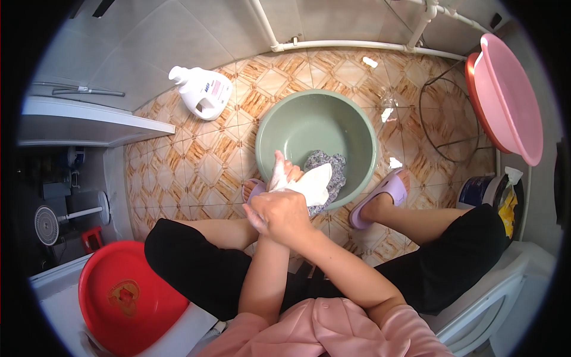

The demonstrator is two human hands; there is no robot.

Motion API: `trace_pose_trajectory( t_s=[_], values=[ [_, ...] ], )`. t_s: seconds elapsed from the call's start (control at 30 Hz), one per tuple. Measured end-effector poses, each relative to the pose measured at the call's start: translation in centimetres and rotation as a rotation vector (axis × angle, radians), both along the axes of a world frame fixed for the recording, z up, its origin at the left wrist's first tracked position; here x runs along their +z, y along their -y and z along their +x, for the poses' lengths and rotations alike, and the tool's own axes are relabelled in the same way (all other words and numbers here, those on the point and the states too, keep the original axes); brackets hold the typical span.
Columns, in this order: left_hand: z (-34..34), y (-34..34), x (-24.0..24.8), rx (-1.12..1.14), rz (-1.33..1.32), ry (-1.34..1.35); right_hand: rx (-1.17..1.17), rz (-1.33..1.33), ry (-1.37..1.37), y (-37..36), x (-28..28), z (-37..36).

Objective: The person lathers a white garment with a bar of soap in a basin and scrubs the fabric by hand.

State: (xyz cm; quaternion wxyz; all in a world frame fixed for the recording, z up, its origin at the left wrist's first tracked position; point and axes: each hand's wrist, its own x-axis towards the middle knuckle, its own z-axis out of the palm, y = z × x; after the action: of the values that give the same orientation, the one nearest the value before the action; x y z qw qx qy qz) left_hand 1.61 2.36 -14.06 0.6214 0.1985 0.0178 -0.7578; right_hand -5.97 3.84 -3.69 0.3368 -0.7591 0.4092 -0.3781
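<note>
Between the left hand (284, 171) and right hand (277, 215), a white cloth (315, 184) is clasped above the near edge of the green basin (309, 122), where grey patterned fabric (336, 169) lies. Scrubbing is seemingly being done; next, a fresh section may need regripping.

Floor (220, 154) brightly lit, light seemingly from above. White bottle (205, 90) and white cloth (316, 185) glare, near blown out. Left recess (41, 169) dim, detail murky. Pale wall pipe (345, 43) bows (fisheye at work); corners fall to black. Centre reasonably sharp, edges softer.
</note>
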Motion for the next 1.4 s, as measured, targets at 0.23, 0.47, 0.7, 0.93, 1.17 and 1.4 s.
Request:
trace_pose_trajectory(
  t_s=[0.23,0.47,0.7,0.93,1.17,1.4],
  values=[
    [-1.8,-0.4,3.7,0.079,0.359,0.373,-0.292,-0.042,-0.153,2.1,-2.9,-1.3],
    [-4.6,-1.9,4.2,-0.014,0.061,0.433,-0.435,0.159,-0.184,5.7,-5.6,-5.3],
    [-2.3,-1.4,0.1,-0.232,0.015,-0.220,-0.221,0.016,-0.077,1.9,-3.7,-1.7],
    [0.9,-1.8,-1.4,-0.294,-0.430,-0.479,-0.107,-0.094,0.038,0.1,-1.9,0.2],
    [-1.8,-1.6,-1.4,-0.058,0.048,-0.001,-0.308,0.136,-0.116,3.1,-4.5,-3.0],
    [-3.3,-2.6,4.1,-0.046,0.031,0.408,-0.374,0.207,-0.130,5.2,-4.8,-4.6]
  ],
)
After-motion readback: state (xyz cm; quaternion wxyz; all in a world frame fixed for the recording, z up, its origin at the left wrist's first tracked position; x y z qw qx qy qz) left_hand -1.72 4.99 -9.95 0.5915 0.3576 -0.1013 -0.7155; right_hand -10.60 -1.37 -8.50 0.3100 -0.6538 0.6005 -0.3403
